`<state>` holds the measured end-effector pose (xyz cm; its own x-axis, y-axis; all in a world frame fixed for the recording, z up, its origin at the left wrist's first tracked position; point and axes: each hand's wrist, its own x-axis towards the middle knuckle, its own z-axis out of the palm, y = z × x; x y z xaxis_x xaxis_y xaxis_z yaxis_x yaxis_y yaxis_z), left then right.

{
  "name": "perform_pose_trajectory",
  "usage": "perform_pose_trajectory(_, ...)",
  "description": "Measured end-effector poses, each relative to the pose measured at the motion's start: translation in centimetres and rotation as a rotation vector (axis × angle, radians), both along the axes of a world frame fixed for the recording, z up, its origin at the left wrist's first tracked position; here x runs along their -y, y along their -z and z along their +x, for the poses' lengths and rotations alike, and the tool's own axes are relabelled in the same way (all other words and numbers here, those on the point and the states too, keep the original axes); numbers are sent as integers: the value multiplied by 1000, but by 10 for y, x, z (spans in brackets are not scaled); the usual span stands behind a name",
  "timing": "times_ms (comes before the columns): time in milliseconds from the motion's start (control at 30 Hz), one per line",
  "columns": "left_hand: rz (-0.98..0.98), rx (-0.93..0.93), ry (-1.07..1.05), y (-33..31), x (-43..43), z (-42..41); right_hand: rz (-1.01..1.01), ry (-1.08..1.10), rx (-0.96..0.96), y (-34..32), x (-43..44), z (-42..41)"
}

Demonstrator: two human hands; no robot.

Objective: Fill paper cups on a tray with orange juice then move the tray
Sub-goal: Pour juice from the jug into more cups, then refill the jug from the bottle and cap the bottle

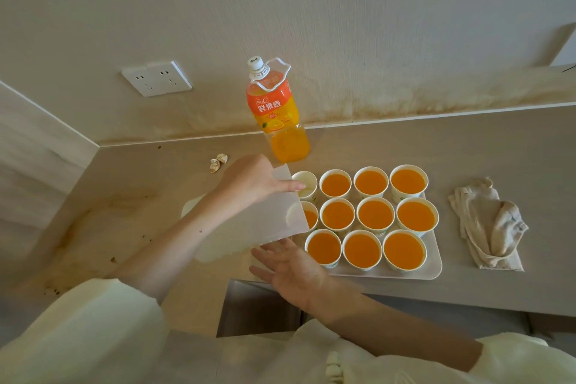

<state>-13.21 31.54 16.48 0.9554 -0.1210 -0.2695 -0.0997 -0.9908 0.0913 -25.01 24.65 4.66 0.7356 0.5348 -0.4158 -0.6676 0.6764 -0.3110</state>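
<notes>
Far left: wall socket (157, 78), with crumpled scraps (218, 161) on the counter (124, 196) below. The left hand (255, 184) pinches a white sheet (258, 227) over the tray's left end. Behind stands the capped juice bottle (274, 112), upright by the wall. The right hand (293, 271) lies open, palm up, fingertips at the sheet's lower edge. On the tray (434, 268), the cups (375, 215) are filled orange; the back-left cup (304, 184) looks empty. A cloth (489, 224) lies to the right.

The juice bottle (274, 109) label reads 鲜果橙, with what may be "C" above.
</notes>
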Motion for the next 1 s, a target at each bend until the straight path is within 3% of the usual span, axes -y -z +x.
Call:
perform_pose_trajectory(200,-240,12,-53,3,-38,-10,-111,-61,105,-5,6,-4)
perform_pose_trajectory(400,-613,14,-352,17,-78,-35,-187,-86,234,0,1,-4)
perform_pose_trajectory(633,-859,207,-497,22,-92,-37,-381,-42,319,-24,-2,3)
perform_pose_trajectory(800,-965,278,-495,-1,-81,-8,-585,110,420,-55,7,29)
perform_pose_trajectory(1000,-1094,200,-353,-19,-40,28,-800,327,428,-75,51,74)
